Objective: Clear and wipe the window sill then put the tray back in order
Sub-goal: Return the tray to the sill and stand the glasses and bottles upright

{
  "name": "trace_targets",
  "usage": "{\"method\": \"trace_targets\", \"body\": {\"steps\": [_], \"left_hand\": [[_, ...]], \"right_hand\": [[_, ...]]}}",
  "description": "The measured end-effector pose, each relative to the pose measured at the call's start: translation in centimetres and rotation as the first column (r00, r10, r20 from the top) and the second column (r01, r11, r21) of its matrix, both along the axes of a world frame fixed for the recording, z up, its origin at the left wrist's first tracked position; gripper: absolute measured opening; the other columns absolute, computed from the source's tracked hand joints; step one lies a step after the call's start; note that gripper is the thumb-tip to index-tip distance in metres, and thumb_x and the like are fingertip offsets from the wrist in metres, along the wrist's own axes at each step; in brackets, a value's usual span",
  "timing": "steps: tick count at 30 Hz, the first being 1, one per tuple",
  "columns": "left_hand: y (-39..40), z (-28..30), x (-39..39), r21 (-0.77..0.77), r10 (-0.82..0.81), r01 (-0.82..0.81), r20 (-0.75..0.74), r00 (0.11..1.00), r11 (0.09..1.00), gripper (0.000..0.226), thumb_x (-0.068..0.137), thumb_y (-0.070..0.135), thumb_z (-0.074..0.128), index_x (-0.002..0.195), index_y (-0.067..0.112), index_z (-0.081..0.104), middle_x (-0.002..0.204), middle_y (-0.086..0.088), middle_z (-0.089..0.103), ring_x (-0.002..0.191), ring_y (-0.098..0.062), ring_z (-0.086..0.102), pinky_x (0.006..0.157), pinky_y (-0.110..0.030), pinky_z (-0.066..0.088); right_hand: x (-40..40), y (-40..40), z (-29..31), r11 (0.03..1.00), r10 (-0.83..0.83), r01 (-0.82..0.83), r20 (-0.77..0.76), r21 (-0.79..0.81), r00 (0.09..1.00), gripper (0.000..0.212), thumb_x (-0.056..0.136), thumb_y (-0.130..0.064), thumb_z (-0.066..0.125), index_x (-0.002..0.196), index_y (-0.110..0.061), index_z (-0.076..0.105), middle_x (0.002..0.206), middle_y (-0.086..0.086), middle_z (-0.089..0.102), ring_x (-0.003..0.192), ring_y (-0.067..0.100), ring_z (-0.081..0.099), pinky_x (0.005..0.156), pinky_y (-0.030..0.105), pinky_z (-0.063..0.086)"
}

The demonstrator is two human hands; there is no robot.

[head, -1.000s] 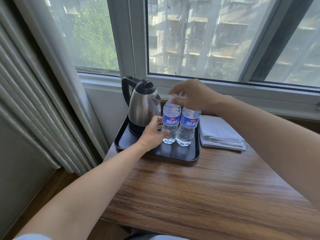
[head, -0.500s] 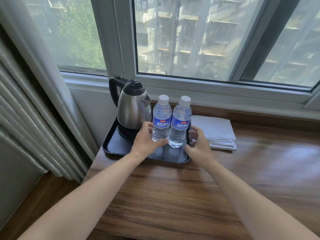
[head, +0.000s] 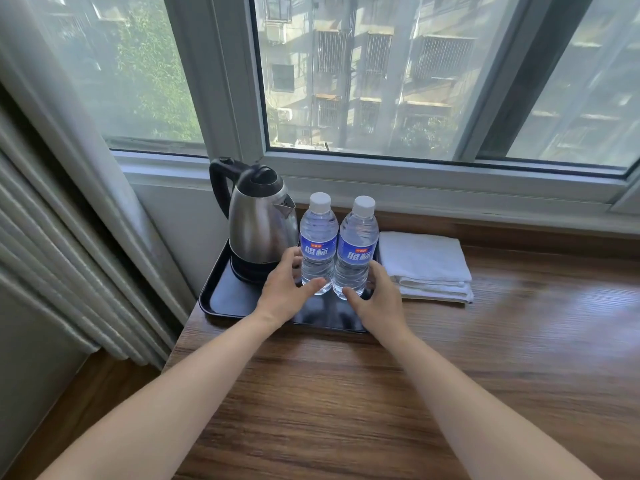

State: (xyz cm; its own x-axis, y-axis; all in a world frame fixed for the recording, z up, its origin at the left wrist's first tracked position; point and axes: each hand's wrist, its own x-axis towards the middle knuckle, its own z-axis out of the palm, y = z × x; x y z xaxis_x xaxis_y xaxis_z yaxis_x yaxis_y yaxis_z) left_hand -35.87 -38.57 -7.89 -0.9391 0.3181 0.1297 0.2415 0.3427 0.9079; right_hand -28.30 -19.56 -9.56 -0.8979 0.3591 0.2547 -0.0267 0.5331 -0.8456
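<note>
Left hand (head: 282, 289) cups the left water bottle (head: 318, 244) low on its left side, thumb tip touching the bottle's base at front, fingers wrapped round the far side; loose curl, in contact but not a tight clamp. Right hand (head: 379, 299) mirrors it on the right water bottle (head: 358, 249), thumb at the base front, fingers curved along the right side, touching. Both bottles upright, white caps on, blue labels facing camera, standing side by side and touching each other on the right half of the black tray (head: 228, 296). Electric kettle (head: 259, 226), steel body with black lid and handle, sits on its base on the tray's left rear, just beside the left bottle, spout toward the bottles. Tray lies at the left end of the wooden sill (head: 346, 393), against the wall under the window frame (head: 415, 174). Folded white towel (head: 424, 265) lies on the sill just right of the tray, close to the right hand's knuckles. Grey curtain (head: 69, 237) hangs at far left.
</note>
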Motion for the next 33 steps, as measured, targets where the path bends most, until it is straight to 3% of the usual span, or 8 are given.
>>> {"method": "trace_targets", "body": {"steps": [4,9,14,17,24,33], "left_hand": [[-0.2,-0.3,0.1,0.019,0.009,-0.009,0.011,1.000,1.000,0.064,0.079,0.026,0.090,0.122,0.051,0.050,0.121,0.021,0.066,0.109,0.001,0.066,0.097,-0.021,0.053],[0.4,-1.1,0.3,0.024,0.115,-0.116,0.010,0.993,0.993,0.059,0.075,0.026,0.094,0.120,0.036,0.057,0.108,0.022,0.069,0.097,0.008,0.067,0.093,-0.026,0.057],[1.4,-1.9,0.0,0.038,0.159,-0.158,-0.014,0.987,0.987,0.057,0.076,0.024,0.093,0.124,0.034,0.063,0.105,0.031,0.068,0.100,0.011,0.067,0.096,-0.029,0.057],[2.2,-2.3,-0.4,0.034,0.169,-0.168,-0.014,0.986,0.985,0.060,0.077,0.026,0.092,0.129,0.034,0.062,0.101,0.035,0.066,0.103,0.012,0.066,0.097,-0.030,0.057],[4.2,-2.3,-1.7,0.050,0.181,-0.181,-0.001,0.983,0.982,0.057,0.079,0.025,0.091,0.126,0.037,0.061,0.095,0.042,0.063,0.104,0.009,0.067,0.098,-0.037,0.057],[5.4,-2.4,-2.6,0.056,0.190,-0.189,-0.007,0.982,0.980,0.056,0.080,0.025,0.088,0.127,0.037,0.060,0.102,0.033,0.068,0.108,-0.001,0.069,0.097,-0.043,0.058]], "right_hand": [[0.0,-0.9,-0.3,0.999,-0.038,0.037,-0.038,-0.006,0.999,0.062,0.082,-0.014,0.083,0.135,-0.031,0.056,0.124,-0.014,0.069,0.115,0.009,0.066,0.096,0.045,0.057],[-0.4,-1.9,-0.2,0.991,-0.127,0.129,-0.060,0.031,0.990,0.065,0.081,-0.020,0.085,0.138,-0.025,0.055,0.132,-0.007,0.063,0.125,0.017,0.057,0.105,0.046,0.050],[-0.8,-1.9,0.0,0.985,-0.154,0.160,-0.084,0.068,0.984,0.059,0.085,-0.020,0.083,0.137,-0.026,0.056,0.128,-0.010,0.066,0.120,0.013,0.058,0.101,0.033,0.049],[-1.3,-1.3,0.1,0.984,-0.161,0.166,-0.069,0.064,0.984,0.059,0.085,-0.020,0.082,0.137,-0.026,0.056,0.125,-0.010,0.067,0.115,0.012,0.059,0.097,0.034,0.051],[-3.1,0.1,-0.3,0.983,-0.181,0.182,-0.024,0.035,0.983,0.058,0.085,-0.020,0.081,0.135,-0.026,0.053,0.118,-0.006,0.068,0.110,0.022,0.063,0.093,0.051,0.053],[-4.4,0.4,-0.5,0.975,-0.221,0.222,-0.023,0.028,0.975,0.064,0.085,-0.018,0.079,0.142,-0.023,0.050,0.125,-0.004,0.067,0.117,0.023,0.062,0.096,0.050,0.053]]}}
